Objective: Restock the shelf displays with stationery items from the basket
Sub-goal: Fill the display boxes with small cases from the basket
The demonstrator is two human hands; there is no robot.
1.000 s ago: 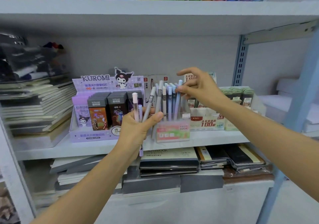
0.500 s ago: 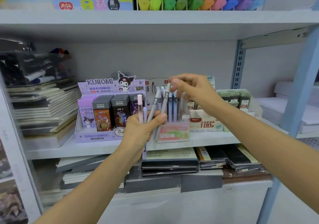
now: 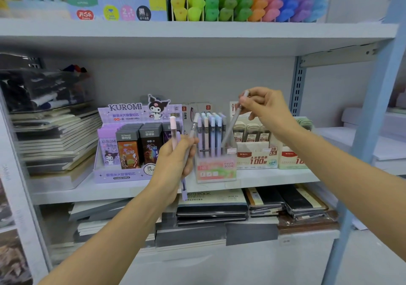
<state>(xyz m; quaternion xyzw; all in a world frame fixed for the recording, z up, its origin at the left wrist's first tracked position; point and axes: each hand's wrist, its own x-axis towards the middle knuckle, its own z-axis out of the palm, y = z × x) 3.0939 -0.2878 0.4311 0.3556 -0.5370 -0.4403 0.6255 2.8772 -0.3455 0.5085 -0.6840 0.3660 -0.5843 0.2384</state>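
In the centre of the frame a clear pen box (image 3: pixel 216 171) with a "FRUIT SODA" label stands on the middle shelf (image 3: pixel 66 193). It holds a row of upright pens (image 3: pixel 212 133) in pastel purple, pink and blue. The right hand (image 3: pixel 267 108) pinches a grey pen (image 3: pixel 231 127) near its top between thumb and fingers. This pen is tilted, and its lower end is inside the right side of the box. The left hand (image 3: pixel 174 163), just left of the box, has its fingers curled around a few loose pens (image 3: pixel 173 128): one pink, one grey, and one purple that sticks out below the hand. Further left stands a purple Kuromi display (image 3: pixel 123 111) filled with small packs, and at the right is a beige refill box (image 3: pixel 256 156).
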